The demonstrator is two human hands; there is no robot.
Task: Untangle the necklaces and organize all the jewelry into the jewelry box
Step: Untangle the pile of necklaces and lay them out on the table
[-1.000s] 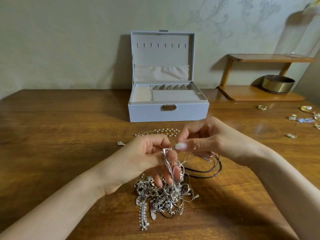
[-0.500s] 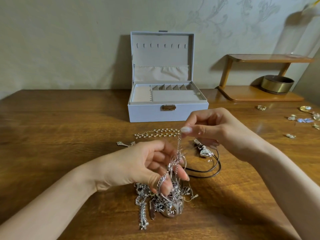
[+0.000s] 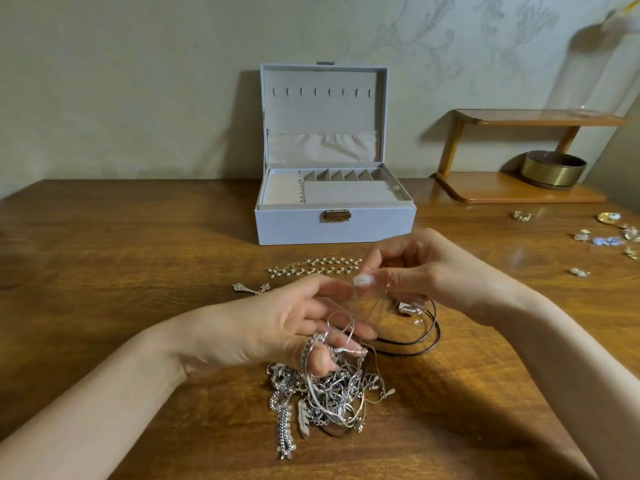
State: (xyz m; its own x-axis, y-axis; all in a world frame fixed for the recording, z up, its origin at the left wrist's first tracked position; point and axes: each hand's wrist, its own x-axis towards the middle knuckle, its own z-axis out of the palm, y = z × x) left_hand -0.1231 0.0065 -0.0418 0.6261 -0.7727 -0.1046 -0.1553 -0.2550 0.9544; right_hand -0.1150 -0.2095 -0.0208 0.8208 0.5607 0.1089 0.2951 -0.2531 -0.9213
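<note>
My left hand [image 3: 277,327] holds the necklace tangle [image 3: 329,396] at 6 o'clock | my right hand [image 3: 426,271] pinches a thin chain [image 3: 353,301] rising from it | open jewelry box [image 3: 334,225] sits at 12 o'clock

The lone head camera looked forward and down (wide-angle, close over the table [image 3: 104,237]) toward the jewelry box [image 3: 294,226].

Two hands, left [image 3: 277,327] and right [image 3: 426,268]. One open box [image 3: 332,226] with eight hooks [image 3: 315,92] in its lid. One tangle [image 3: 332,393] of silver chains, too knotted to count. One pearl chain [image 3: 315,266], one cross [image 3: 251,288], one black cord [image 3: 426,341]. About seven small pieces [image 3: 606,240] at far right. One shelf [image 3: 519,192], one bowl [image 3: 554,173], one table [image 3: 138,254].
</note>
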